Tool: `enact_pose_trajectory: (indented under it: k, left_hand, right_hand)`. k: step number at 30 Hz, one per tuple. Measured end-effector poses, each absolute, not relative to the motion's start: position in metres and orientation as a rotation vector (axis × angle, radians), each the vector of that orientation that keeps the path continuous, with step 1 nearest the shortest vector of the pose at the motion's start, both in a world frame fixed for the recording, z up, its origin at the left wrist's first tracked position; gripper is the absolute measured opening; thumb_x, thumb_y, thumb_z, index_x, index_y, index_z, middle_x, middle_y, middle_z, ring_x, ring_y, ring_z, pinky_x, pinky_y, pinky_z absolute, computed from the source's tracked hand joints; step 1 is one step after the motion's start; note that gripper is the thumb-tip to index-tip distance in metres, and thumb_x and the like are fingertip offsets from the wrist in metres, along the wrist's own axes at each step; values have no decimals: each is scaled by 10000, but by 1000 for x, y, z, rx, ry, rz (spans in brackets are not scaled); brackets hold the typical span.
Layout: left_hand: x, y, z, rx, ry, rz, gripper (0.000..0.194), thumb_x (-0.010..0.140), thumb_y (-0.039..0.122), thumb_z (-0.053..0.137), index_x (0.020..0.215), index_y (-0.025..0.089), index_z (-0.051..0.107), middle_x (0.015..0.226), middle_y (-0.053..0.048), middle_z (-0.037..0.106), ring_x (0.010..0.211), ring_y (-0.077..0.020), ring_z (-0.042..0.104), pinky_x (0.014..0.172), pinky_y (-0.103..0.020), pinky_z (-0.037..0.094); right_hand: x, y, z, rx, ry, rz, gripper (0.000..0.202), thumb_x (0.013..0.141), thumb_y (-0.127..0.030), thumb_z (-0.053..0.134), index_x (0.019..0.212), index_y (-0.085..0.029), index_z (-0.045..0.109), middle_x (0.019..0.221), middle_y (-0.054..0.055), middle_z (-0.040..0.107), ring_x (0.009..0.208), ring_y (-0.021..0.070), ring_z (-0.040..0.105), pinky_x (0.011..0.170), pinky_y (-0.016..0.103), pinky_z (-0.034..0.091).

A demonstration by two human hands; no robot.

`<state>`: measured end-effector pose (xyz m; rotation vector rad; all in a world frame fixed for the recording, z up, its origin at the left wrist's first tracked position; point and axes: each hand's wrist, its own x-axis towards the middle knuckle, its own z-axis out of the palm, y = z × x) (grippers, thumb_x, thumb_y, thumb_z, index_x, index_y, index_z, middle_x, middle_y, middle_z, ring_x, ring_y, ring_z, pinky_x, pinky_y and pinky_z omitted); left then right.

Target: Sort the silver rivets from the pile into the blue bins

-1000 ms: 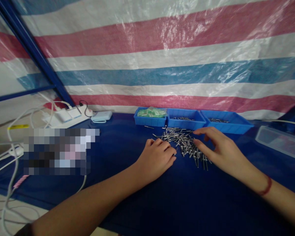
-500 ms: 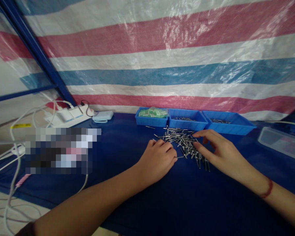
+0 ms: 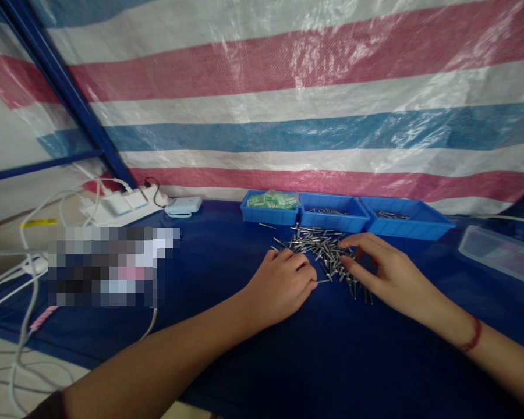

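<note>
A loose pile of silvery blind rivets (image 3: 321,244) lies on the dark blue table. My left hand (image 3: 283,285) rests at the near left side of the pile with its fingers curled in. A thin rivet (image 3: 324,281) sticks out to the right from between those fingers; the fingertips are mostly hidden. My right hand (image 3: 382,267) reaches over the right side of the pile. Its thumb and index finger are apart at the rivets, and no rivet shows held between them. The other right fingers are partly hidden behind the index finger.
Behind the pile stand three blue bins: one with green-white packets (image 3: 271,201), a middle bin (image 3: 332,223) and a right bin (image 3: 410,228) with rivets. A clear plastic lid or tray (image 3: 502,256) lies right. Left are a power strip (image 3: 126,209), a light-blue case (image 3: 183,206) and cables.
My left hand has shifted slightly to the right, the rivet at its fingers with it. My right thumb and index finger have come a little closer together over the pile.
</note>
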<state>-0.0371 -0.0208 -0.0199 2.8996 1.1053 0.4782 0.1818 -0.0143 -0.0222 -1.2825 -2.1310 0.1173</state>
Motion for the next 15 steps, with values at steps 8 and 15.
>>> enact_pose_trajectory:
  k: [8,15]
  left_hand:
    - [-38,-21,-20,2889,1092,489,177,912,276,479,909,191,634,940,-28,608,903,-188,533,760,-338,381]
    - [-38,-21,-19,2877,1089,481,187,914,280,470,905,190,634,945,-27,609,888,-191,538,745,-335,384]
  right_hand:
    - [183,-14,-24,-1275,-2155,119,221,870,-362,497,1000,-211,593,1009,89,631,861,223,620,710,371,517]
    - [182,-14,-24,-1279,-2170,147,216,866,-357,506,998,-212,596,1016,76,626,885,218,615,723,363,511]
